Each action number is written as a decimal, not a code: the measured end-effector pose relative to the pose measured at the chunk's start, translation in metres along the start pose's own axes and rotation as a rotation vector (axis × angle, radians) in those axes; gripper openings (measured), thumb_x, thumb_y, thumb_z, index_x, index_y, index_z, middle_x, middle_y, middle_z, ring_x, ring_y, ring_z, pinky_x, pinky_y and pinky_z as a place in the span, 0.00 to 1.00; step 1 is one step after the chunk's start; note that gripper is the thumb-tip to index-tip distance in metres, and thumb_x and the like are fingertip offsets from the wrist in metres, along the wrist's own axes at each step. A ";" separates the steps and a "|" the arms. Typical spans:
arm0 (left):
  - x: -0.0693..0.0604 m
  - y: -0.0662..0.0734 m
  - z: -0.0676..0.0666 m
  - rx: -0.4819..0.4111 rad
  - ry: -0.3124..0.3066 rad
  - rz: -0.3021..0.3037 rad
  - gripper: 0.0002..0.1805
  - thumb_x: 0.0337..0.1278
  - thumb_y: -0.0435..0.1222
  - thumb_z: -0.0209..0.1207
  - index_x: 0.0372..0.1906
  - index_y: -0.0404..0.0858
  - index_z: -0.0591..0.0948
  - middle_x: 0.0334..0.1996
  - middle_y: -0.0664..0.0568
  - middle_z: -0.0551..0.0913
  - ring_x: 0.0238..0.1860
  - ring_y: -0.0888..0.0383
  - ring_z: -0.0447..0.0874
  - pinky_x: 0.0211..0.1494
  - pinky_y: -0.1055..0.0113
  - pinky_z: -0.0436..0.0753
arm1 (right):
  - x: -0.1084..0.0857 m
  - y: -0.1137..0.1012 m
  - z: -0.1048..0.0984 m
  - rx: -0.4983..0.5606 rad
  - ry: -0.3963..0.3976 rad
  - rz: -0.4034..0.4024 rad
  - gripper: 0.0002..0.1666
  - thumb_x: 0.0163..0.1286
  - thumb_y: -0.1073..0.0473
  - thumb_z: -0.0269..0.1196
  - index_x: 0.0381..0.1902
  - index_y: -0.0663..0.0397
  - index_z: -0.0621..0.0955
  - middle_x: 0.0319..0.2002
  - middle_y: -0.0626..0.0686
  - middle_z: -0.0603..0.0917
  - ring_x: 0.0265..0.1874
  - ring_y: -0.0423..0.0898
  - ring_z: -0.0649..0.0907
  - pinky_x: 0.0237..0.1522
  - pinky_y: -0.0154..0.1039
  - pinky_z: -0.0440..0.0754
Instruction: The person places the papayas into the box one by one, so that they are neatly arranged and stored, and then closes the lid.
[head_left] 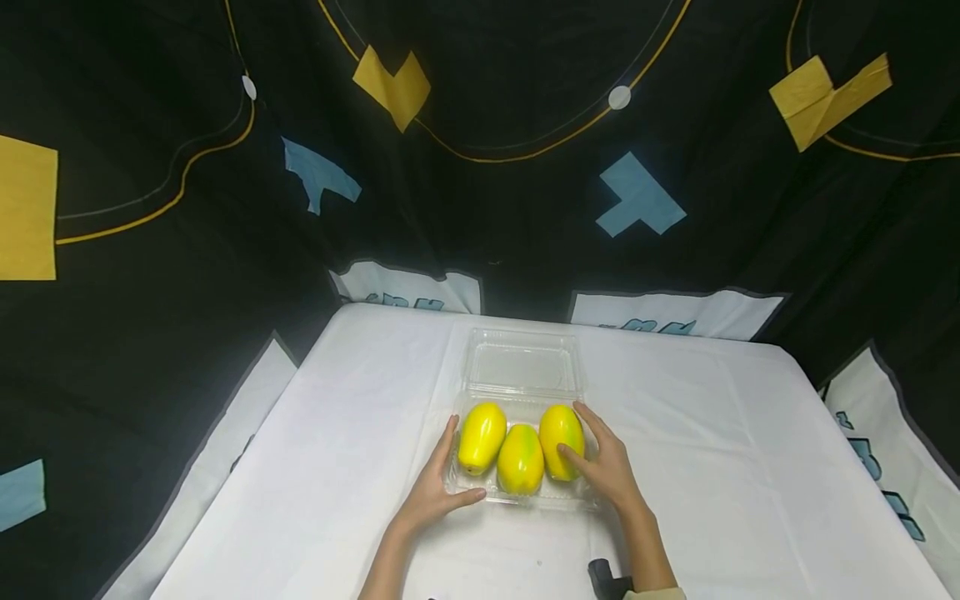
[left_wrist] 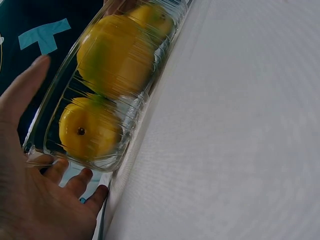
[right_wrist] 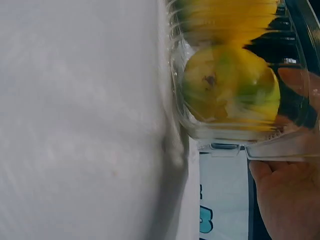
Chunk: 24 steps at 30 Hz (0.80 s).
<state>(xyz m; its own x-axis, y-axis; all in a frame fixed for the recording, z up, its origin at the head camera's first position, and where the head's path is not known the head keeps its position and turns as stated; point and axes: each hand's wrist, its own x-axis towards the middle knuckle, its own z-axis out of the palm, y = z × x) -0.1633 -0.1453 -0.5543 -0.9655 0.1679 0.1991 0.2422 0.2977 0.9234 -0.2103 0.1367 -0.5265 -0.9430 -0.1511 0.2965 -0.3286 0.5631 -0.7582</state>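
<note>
A clear plastic clamshell container (head_left: 555, 500) lies on the white table with its lid (head_left: 523, 362) folded back. Side by side in its base are three oval yellow fruits, mango-like with greenish patches: a left one (head_left: 482, 437), a middle one (head_left: 520, 460) and a right one (head_left: 562, 442). My left hand (head_left: 435, 492) is spread at the container's left side, fingers straight, thumb by the front edge. At the right side is my right hand (head_left: 611, 467), its thumb over the right fruit and its fingers extended along the container's edge. Whether that thumb touches the fruit I cannot tell.
White cloth covers the table (head_left: 750, 467). Near my right wrist is a black object (head_left: 606, 579), partly cut off by the frame. Behind the table hangs a black curtain (head_left: 480, 217) with yellow and blue patches.
</note>
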 end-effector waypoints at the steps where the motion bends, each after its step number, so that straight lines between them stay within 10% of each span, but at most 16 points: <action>1: 0.000 0.000 0.000 -0.007 -0.003 0.006 0.58 0.42 0.39 0.69 0.73 0.45 0.43 0.73 0.50 0.43 0.71 0.43 0.42 0.64 0.35 0.44 | 0.000 0.000 -0.001 0.010 0.002 0.007 0.42 0.55 0.53 0.68 0.66 0.54 0.66 0.65 0.59 0.66 0.63 0.60 0.65 0.62 0.60 0.62; 15: 0.012 0.014 -0.023 -0.377 -0.022 -0.202 0.32 0.72 0.43 0.37 0.73 0.45 0.39 0.72 0.41 0.41 0.69 0.40 0.46 0.69 0.46 0.47 | 0.005 0.003 -0.029 0.109 0.048 0.025 0.34 0.60 0.54 0.65 0.63 0.51 0.70 0.63 0.57 0.69 0.64 0.59 0.64 0.62 0.61 0.61; 24: 0.052 0.043 -0.062 -0.184 0.195 -0.307 0.35 0.63 0.48 0.51 0.70 0.42 0.53 0.68 0.42 0.56 0.65 0.43 0.58 0.67 0.51 0.62 | 0.032 0.002 -0.052 0.024 0.069 -0.042 0.30 0.62 0.55 0.64 0.62 0.51 0.72 0.61 0.57 0.71 0.63 0.57 0.66 0.61 0.59 0.63</action>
<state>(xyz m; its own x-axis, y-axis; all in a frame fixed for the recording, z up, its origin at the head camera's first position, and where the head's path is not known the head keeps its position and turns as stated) -0.2089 -0.1825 -0.4840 -0.9946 -0.0892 -0.0524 -0.0638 0.1302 0.9894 -0.2387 0.1753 -0.4879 -0.9227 -0.1170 0.3673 -0.3698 0.5373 -0.7580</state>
